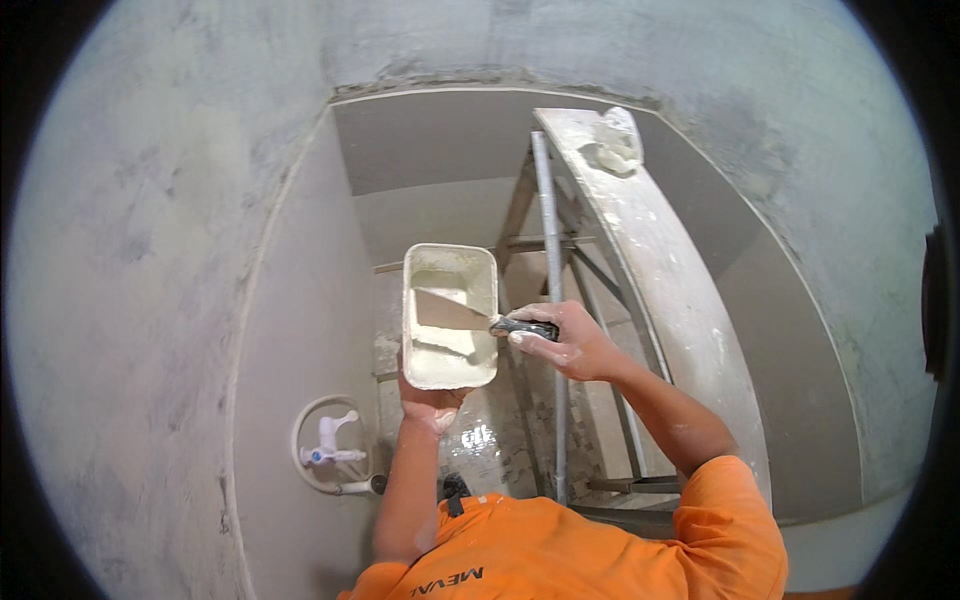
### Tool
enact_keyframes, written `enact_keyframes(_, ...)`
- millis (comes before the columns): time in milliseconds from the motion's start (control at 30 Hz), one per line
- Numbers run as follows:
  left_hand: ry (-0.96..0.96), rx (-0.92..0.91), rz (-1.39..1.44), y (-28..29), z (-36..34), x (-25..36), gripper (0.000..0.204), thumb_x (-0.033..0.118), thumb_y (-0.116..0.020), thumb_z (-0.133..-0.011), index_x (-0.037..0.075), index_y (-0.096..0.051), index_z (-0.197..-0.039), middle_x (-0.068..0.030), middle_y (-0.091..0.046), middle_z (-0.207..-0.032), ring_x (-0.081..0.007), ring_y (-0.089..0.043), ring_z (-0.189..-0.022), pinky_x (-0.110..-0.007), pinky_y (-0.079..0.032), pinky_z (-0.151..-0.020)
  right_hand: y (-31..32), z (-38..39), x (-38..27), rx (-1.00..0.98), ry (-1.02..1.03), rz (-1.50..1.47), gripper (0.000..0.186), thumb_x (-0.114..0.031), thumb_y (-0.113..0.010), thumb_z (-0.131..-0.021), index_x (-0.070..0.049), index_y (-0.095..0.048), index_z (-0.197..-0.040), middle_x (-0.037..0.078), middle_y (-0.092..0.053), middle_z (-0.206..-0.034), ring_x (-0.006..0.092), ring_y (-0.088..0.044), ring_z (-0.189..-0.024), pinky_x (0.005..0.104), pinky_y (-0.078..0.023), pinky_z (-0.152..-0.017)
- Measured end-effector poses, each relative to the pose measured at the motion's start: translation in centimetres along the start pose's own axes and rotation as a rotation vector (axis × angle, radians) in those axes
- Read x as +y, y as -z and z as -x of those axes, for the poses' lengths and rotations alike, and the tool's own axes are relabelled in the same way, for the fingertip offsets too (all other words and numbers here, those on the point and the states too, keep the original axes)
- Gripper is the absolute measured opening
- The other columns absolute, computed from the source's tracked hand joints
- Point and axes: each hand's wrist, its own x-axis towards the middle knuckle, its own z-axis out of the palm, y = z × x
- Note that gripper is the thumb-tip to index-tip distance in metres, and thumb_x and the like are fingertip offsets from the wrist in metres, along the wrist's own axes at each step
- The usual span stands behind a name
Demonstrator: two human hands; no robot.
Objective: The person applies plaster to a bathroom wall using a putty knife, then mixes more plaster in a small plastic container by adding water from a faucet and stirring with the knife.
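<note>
A white rectangular tub (450, 258) with rounded corners rests in my left hand (432, 402), which grips it from below at its near end; most of those fingers are hidden behind the tub. Creamy white paste lies inside and coats the walls. My right hand (570, 342), smeared with white, is closed round the dark handle of a putty knife (450, 311). Its wide blade reaches leftward into the tub, over the paste; whether it touches the paste I cannot tell.
To my right stands a long plank (655, 225) spotted with white, on a metal frame (552, 230). A crumpled whitish bag (618, 140) lies at its far end. On the left wall is a white tap (333, 438) with a hose. Grey skim-coated walls (150, 250) enclose the space above smooth panels.
</note>
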Motion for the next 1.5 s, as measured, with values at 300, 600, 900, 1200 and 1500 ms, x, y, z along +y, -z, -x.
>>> enact_keyframes(300, 0.382, -0.167, 0.115, -0.2, -0.9, -7.7, 0.072, 0.064, -0.044, -0.097, 0.014, -0.047, -0.149, -0.0103, -0.057, -0.144, -0.0359, -0.062, -0.124, -0.058, -0.060, -0.089, 4.9, 10.8, -4.1, 0.249, -0.065, 0.112, 0.033, -0.018, -0.068, -0.092, -0.001, -0.068, -0.121, 0.019, -0.072, -0.099, 0.0287, -0.066, -0.082, 0.0367, -0.051, -0.080)
enact_keyframes(600, 0.747, -0.301, 0.029, -4.7, 4.5, -20.0, 0.071, 0.063, -0.042, -0.101, 0.012, -0.044, -0.151, -0.0096, -0.054, -0.148, -0.0315, -0.055, -0.132, -0.052, -0.048, -0.109, 6.6, 28.5, -10.1, 0.701, -0.346, 0.173, 0.038, -0.016, -0.071, -0.086, -0.004, -0.070, -0.122, 0.018, -0.072, -0.106, 0.0313, -0.068, -0.092, 0.0388, -0.052, -0.084)
enact_keyframes(900, 0.891, -0.343, -0.337, -11.9, 12.8, -32.7, 0.071, 0.063, -0.033, -0.103, 0.007, -0.045, -0.146, -0.0145, -0.059, -0.137, -0.0334, -0.064, -0.117, -0.051, -0.058, -0.088, -2.5, 43.2, -13.8, 1.118, -0.654, 0.568, 0.034, -0.009, -0.074, -0.083, -0.007, -0.074, -0.117, 0.016, -0.065, -0.109, 0.0367, -0.063, -0.095, 0.0426, -0.051, -0.083)
enact_keyframes(1200, 1.072, -0.236, -0.331, -11.3, 19.9, -42.8, 0.068, 0.059, -0.041, -0.103, 0.006, -0.044, -0.147, -0.0126, -0.058, -0.139, -0.0315, -0.064, -0.120, -0.048, -0.058, -0.094, -11.6, 54.6, -20.0, 1.394, -0.934, 0.380, 0.033, -0.003, -0.072, -0.082, 0.001, -0.071, -0.114, 0.017, -0.066, -0.106, 0.0315, -0.066, -0.093, 0.0343, -0.050, -0.086)
enact_keyframes(1500, 1.512, -0.217, -0.399, -10.7, 33.1, -50.2, 0.064, 0.057, -0.043, -0.102, 0.008, -0.048, -0.142, -0.0138, -0.058, -0.138, -0.0369, -0.061, -0.123, -0.060, -0.056, -0.093, -18.6, 62.6, -25.7, 2.031, -0.740, -0.204, 0.046, -0.002, -0.062, -0.094, 0.010, -0.054, -0.138, 0.012, -0.065, -0.131, 0.0141, -0.061, -0.115, 0.0284, -0.048, -0.099)
